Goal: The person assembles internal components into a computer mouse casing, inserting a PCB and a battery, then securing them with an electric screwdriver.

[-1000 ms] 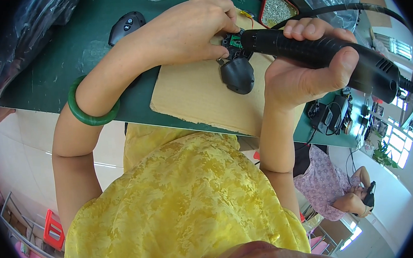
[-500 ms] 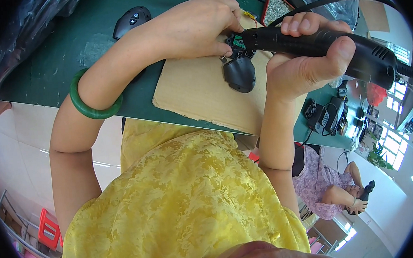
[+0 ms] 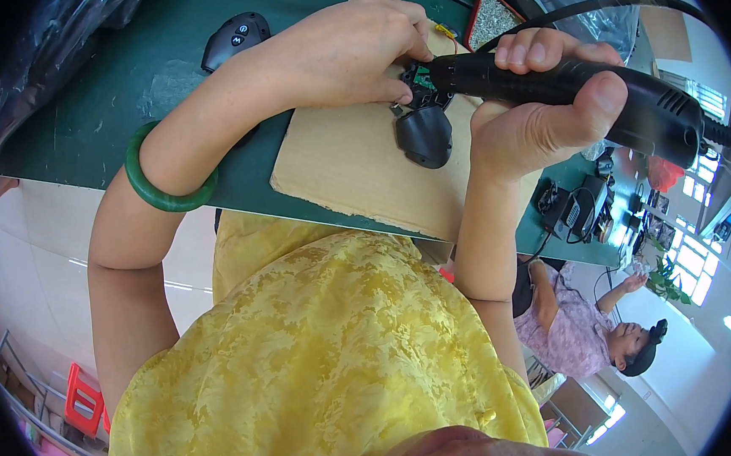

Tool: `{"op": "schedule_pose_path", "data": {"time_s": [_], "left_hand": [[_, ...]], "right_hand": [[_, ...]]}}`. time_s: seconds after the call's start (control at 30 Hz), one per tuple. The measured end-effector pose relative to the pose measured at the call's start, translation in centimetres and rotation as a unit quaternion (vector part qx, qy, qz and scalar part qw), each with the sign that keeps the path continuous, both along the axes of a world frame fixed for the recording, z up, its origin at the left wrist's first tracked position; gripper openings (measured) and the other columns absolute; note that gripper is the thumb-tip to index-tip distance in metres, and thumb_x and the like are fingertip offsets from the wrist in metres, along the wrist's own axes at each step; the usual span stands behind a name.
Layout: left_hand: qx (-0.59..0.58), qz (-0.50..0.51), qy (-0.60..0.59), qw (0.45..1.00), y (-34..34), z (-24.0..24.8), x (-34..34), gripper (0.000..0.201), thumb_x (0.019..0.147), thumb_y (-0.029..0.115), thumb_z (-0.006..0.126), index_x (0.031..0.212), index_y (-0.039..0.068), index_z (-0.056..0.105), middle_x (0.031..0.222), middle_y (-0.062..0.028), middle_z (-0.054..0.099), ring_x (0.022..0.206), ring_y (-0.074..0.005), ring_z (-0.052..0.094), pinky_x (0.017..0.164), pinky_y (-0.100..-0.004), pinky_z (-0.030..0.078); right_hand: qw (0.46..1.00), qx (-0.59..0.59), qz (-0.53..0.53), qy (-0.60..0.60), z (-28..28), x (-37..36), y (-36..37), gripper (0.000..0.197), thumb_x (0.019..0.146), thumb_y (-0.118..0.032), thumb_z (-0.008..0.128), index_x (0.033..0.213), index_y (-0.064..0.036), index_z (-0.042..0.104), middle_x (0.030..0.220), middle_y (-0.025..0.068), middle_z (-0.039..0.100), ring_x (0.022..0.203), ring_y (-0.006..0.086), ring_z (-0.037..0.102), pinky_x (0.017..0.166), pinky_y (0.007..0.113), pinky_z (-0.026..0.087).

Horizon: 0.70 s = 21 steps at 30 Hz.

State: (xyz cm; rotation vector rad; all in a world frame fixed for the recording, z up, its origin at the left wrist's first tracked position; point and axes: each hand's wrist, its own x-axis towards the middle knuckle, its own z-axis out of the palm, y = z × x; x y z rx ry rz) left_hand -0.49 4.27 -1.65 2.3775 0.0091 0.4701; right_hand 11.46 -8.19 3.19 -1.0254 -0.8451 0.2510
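My right hand (image 3: 536,119) is wrapped round a black electric screwdriver (image 3: 658,110), which lies nearly level. Its tip end meets a small black device with a green circuit board (image 3: 424,78), though the bit itself is hidden. The fingers of my left hand (image 3: 357,51) are closed on the left side of that opened device. Just below it, a rounded black casing part (image 3: 424,137) rests on a sheet of cardboard (image 3: 353,165). Whether this casing is joined to the board part, I cannot tell.
Left of the cardboard, a finished-looking black casing with round buttons (image 3: 235,40) lies on the green table (image 3: 121,126). Behind stands a red-rimmed tray of small metal pieces (image 3: 493,17). Clear plastic bags and black cables lie around. Another person (image 3: 567,324) is at the right.
Both my hands, the screwdriver and the device stay almost in place. The person at the right has shifted, raising the head and stretching out an arm.
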Motion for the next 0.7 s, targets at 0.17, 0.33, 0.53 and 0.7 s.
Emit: {"op": "schedule_pose_path", "data": {"time_s": [0.17, 0.33, 0.53, 0.7], "left_hand": [[0.001, 0.002, -0.001, 1.000, 0.0, -0.3, 0.0, 0.036, 0.073, 0.012, 0.082, 0.104, -0.003, 0.071, 0.108, -0.0104, 0.062, 0.105, -0.0305, 0.061, 0.094, -0.0393, 0.048], [0.017, 0.004, 0.016, 1.000, 0.3, 0.3, 0.1, 0.037, 0.076, 0.012, 0.082, 0.109, -0.002, 0.075, 0.111, -0.0133, 0.067, 0.109, -0.0310, 0.064, 0.099, -0.0382, 0.050], [0.005, -0.023, 0.017, 1.000, 0.4, 0.9, 0.4, 0.039, 0.073, 0.012, 0.082, 0.107, -0.003, 0.071, 0.109, -0.0111, 0.064, 0.106, -0.0317, 0.062, 0.094, -0.0391, 0.048], [-0.022, -0.050, 0.029, 0.998, 0.8, 0.4, 0.3, 0.042, 0.073, 0.013, 0.082, 0.111, -0.001, 0.071, 0.110, -0.0123, 0.065, 0.106, -0.0336, 0.062, 0.094, -0.0391, 0.048]], "right_hand": [[1.000, 0.008, 0.005, 0.028, -0.3, 0.3, -0.1, 0.041, 0.092, -0.057, 0.065, 0.101, -0.0180, 0.059, 0.075, 0.0046, 0.056, 0.069, 0.0172, 0.053, 0.068, 0.033, 0.048], [1.000, 0.012, 0.013, 0.017, -0.3, 0.0, 0.1, 0.042, 0.092, -0.057, 0.064, 0.101, -0.0170, 0.058, 0.075, 0.0048, 0.056, 0.068, 0.0173, 0.053, 0.067, 0.033, 0.047], [1.000, 0.026, -0.002, 0.002, 0.2, 0.2, -0.2, 0.035, 0.095, -0.046, 0.060, 0.102, -0.0122, 0.052, 0.075, 0.0070, 0.055, 0.067, 0.0193, 0.052, 0.066, 0.034, 0.048], [0.991, 0.110, -0.035, 0.064, 0.7, 0.4, 0.0, 0.026, 0.094, -0.024, 0.066, 0.096, -0.0008, 0.054, 0.073, 0.0088, 0.059, 0.062, 0.0178, 0.057, 0.059, 0.032, 0.051]]}}
